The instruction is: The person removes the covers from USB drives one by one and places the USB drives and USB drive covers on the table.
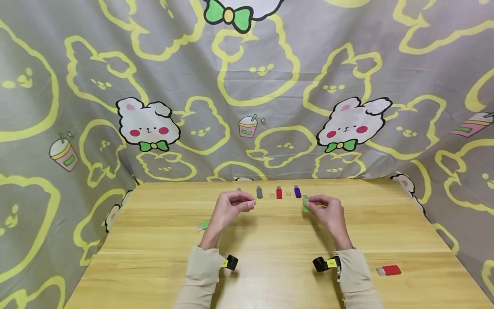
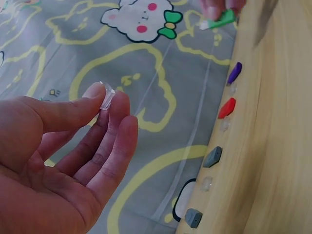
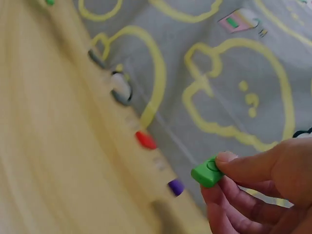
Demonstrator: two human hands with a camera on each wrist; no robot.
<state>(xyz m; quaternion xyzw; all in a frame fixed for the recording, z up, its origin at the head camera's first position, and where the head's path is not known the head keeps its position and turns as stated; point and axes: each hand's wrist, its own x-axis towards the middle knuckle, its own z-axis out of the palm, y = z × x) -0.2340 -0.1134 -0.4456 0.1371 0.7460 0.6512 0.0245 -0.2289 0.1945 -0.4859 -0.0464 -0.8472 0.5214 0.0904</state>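
Observation:
My right hand (image 1: 328, 212) pinches a green USB flash drive (image 3: 207, 173) between thumb and fingers, held upright above the table with its metal plug up in the head view. Thumb and forefinger of my left hand (image 1: 229, 210) pinch a small clear plastic cap (image 2: 107, 99). The two hands are apart. Behind them, along the table's back edge, lie a purple flash drive (image 1: 297, 192), a red flash drive (image 1: 279, 193) and a grey flash drive (image 1: 259, 192). A second grey drive (image 2: 193, 218) ends the row, mostly hidden behind my left hand in the head view.
Clear caps (image 1: 272, 195) lie between the drives in the row. Another green flash drive (image 1: 204, 225) lies left of my left wrist, and another red flash drive (image 1: 390, 270) at the right front. A patterned grey curtain (image 1: 270, 94) surrounds the wooden table (image 1: 270, 274).

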